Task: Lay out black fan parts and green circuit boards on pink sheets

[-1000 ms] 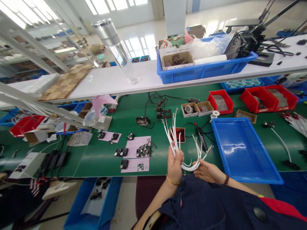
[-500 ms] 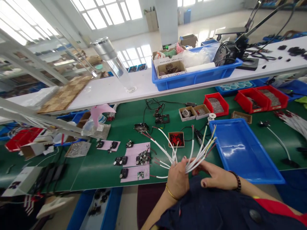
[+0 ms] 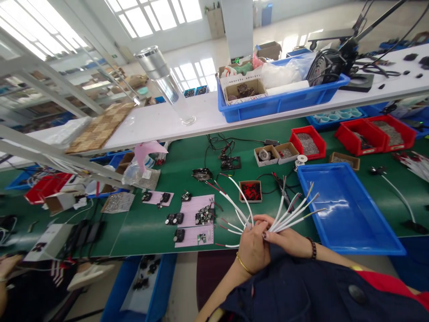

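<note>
Both my hands hold one bundle of white sheathed wires [image 3: 279, 213] over the near edge of the green bench [image 3: 150, 226]. My left hand [image 3: 253, 246] is closed round the middle of the bundle, with wire ends fanning out up and to the left. My right hand [image 3: 284, 239] has its fingers pinched on the same bundle, whose other ends fan out to the right toward an empty blue tray [image 3: 345, 210]. A small box of red parts [image 3: 250, 191] lies just beyond the wires.
Pink sheets with small black parts [image 3: 196, 219] lie left of my hands. Red bins [image 3: 308, 141] and small cardboard boxes [image 3: 275, 154] stand further back. A white shelf [image 3: 208, 118] above carries a blue crate [image 3: 281, 98] and a clear tube [image 3: 167, 85]. Another person's hand [image 3: 6, 266] shows at far left.
The bundle was bent in a loop a second ago; now it is straightened and fanned out left and right. My hands have come together on its middle, and the right ends swung lower toward the tray.
</note>
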Tool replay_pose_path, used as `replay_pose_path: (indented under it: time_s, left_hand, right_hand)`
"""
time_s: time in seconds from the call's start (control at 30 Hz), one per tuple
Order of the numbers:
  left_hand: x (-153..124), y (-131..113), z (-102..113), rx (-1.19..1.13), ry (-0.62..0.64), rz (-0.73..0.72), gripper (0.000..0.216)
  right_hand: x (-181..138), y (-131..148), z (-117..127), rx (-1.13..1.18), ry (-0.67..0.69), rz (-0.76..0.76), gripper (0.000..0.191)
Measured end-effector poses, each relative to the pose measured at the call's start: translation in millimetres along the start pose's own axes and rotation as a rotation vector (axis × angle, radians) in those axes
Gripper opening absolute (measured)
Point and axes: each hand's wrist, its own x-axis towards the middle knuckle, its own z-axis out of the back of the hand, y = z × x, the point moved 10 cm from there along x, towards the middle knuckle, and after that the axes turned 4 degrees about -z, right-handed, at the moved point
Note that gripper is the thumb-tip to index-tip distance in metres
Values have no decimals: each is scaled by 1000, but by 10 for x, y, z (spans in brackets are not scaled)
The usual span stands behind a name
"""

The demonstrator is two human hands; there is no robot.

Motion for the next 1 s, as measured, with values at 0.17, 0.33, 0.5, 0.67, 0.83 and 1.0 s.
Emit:
replay_pose_path:
  time_s: [0.17, 0.33, 0.5, 0.67, 0.83, 1.0]
  left_hand:
    - [33, 11, -3, -15, 20, -5, 49]
    - [-24, 36, 24, -9, -20, -2, 49]
    - [-64, 44, 46, -23, -44, -21, 54]
    - [-58, 96, -31, -131, 4, 30, 56]
    - [-68, 334, -37, -328, -34, 282, 39]
    - [-243, 921, 271, -580, -551, 677, 33]
  right_hand:
    - [4, 105, -12, -16, -65, 50, 53]
    - [-52, 315, -36, -104, -125, 209, 40]
    - [-95, 508, -43, -101, -139, 348, 40]
    - [-32, 388, 46, 119, -204, 291, 40]
    - [-24, 191, 408, 616, -405, 127, 28]
    - [-145, 199, 807, 790, -424, 56, 12]
